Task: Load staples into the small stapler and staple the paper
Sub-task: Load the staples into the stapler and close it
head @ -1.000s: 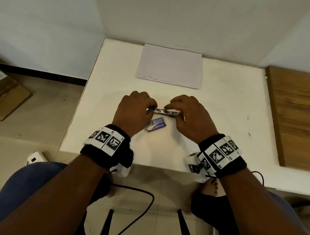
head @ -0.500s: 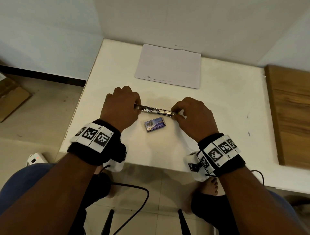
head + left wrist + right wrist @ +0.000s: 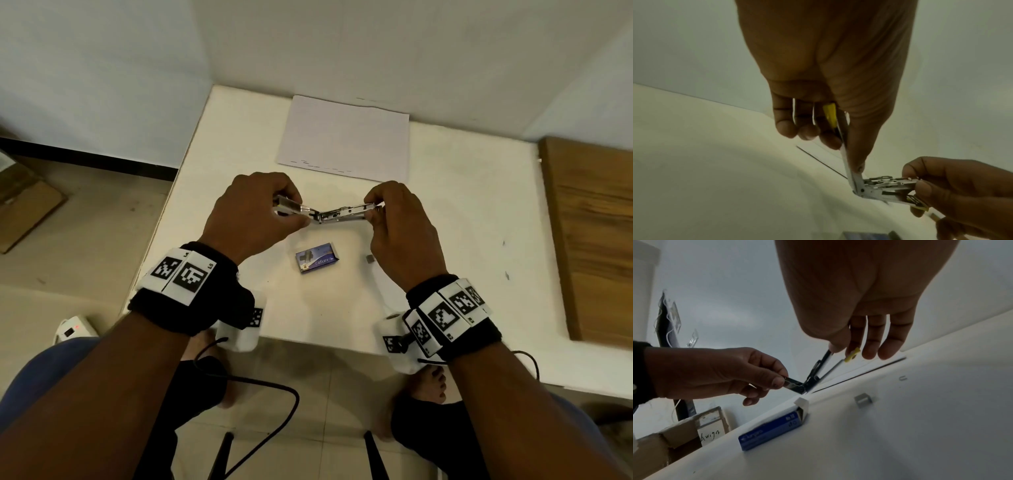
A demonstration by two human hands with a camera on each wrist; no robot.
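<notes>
The small silver metal stapler with yellow plastic trim (image 3: 329, 215) is being held above the white table (image 3: 445, 212), swung open at its hinge so the two halves are forming a shallow V. The left hand (image 3: 253, 216) is gripping one half, thumb and curled fingers closed round it; the right hand (image 3: 400, 229) is pinching the other half between thumb and fingertips. Both hands are lying apart, joined only through the stapler.

The blue cardboard staple box (image 3: 317, 257) is lying flat on the table below the stapler, toward the near edge, with its end flap standing open in the right wrist view. A small grey strip of staples (image 3: 369, 258) is resting on the table just right of the box, beside the right hand. A single loose staple (image 3: 902, 378) is lying farther out on the table.

The white sheet of paper (image 3: 346, 137) is lying flat at the far edge, against the wall, well apart from the hands.
</notes>
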